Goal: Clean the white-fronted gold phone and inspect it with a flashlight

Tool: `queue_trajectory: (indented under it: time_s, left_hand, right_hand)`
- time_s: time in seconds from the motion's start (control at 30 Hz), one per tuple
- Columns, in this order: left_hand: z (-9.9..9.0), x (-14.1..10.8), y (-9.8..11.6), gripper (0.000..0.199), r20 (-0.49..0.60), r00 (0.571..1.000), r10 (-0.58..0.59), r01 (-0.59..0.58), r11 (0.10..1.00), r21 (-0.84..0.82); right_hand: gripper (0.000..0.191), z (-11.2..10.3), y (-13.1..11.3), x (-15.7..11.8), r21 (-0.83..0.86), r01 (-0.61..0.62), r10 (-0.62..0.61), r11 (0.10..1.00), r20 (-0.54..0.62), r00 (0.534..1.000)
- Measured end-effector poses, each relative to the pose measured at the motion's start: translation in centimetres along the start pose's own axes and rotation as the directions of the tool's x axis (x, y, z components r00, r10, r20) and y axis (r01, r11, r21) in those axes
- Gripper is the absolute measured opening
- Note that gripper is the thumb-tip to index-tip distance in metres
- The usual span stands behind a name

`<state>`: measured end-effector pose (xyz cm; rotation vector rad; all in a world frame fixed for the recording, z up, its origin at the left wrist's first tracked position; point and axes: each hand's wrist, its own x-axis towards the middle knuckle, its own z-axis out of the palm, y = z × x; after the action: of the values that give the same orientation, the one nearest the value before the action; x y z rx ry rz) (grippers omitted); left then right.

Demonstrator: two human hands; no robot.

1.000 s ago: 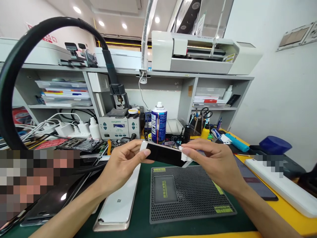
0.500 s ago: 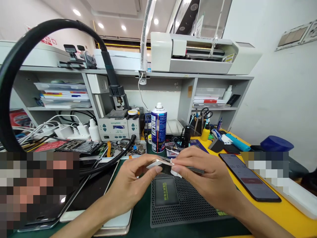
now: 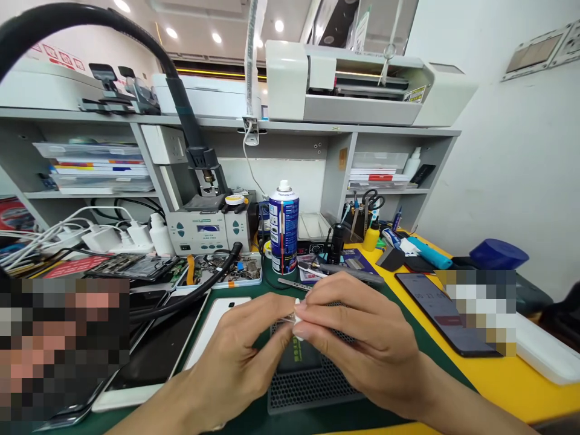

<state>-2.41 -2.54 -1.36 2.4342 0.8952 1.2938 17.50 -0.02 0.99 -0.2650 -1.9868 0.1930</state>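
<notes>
Left hand (image 3: 254, 356) and right hand (image 3: 362, 344), centre of the frame: brought together, fingertips nearly meeting; forearms cut off by the bottom edge. Thin flat piece (image 3: 286, 318), at frame centre between the hands: pinched between left thumb and fingers, seen nearly edge-on, mostly hidden; its face cannot be made out. White scrap (image 3: 297, 319), same place: pinched in the right fingertips at the piece's end, material unclear. Black mesh pad (image 3: 312, 386), lower centre: upper part and right side covered by the hands, yellow-green lettering partly hidden. White phone (image 3: 212, 323), left of centre: lower part behind the left hand. Dark-screened phone (image 3: 154, 344), lower left: one side under coarse blocks of blur. Second dark phone (image 3: 446, 314), right: screen digits hard to read. Long white bar (image 3: 544, 356), lower right: far end blurred out. Spray can (image 3: 284, 232), centre: upright, small print illegible. Black hose (image 3: 90, 15), upper left: arch cut off by the left edge.
</notes>
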Motion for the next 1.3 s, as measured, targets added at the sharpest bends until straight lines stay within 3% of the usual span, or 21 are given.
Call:
queue_trajectory:
  time_s: [0.17,0.3,0.47,0.6,0.77,0.93,1.13,1.3]
  left_hand:
    - [-0.7,-0.2,-0.2,0.037,-0.096,0.99,-0.104,0.106,0.994,0.012]
    - [-1.5,0.0,-0.4,0.025,-0.214,0.951,-0.222,0.225,0.974,-0.011]
    - [-2.3,0.4,-1.2,0.018,-0.313,0.834,-0.453,0.359,0.878,-0.316]
    - [-2.5,0.9,-1.6,0.017,-0.276,0.773,-0.571,0.348,0.746,-0.567]
    - [-2.6,1.8,-1.4,0.009,-0.228,0.755,-0.615,0.272,0.61,-0.744]
    - [-2.9,2.3,-1.1,0.01,-0.21,0.74,-0.639,0.261,0.56,-0.786]
    - [-2.8,1.9,-1.6,0.017,-0.199,0.758,-0.621,0.305,0.607,-0.734]
    - [-2.7,1.6,-1.7,0.02,-0.232,0.78,-0.58,0.308,0.68,-0.665]
  right_hand:
    - [0.013,-1.1,0.5,0.5,-0.022,-0.067,0.067,0.998,0.009,0.998]
    - [0.01,-2.3,1.3,0.7,-0.065,-0.146,0.146,0.987,-0.006,0.989]
    - [0.011,-3.5,2.5,0.7,-0.084,-0.273,0.272,0.958,-0.017,0.962]
    - [0.012,-4.3,2.6,0.9,-0.081,-0.38,0.38,0.921,-0.013,0.925]
    - [0.017,-5.0,2.1,1.3,-0.053,-0.476,0.477,0.878,0.014,0.879]
    - [0.018,-5.3,2.5,1.3,-0.001,-0.533,0.533,0.846,0.038,0.846]
    - [0.016,-5.1,2.5,1.3,0.067,-0.532,0.531,0.844,0.033,0.847]
    - [0.014,-4.8,2.3,1.2,0.004,-0.497,0.497,0.868,0.034,0.867]
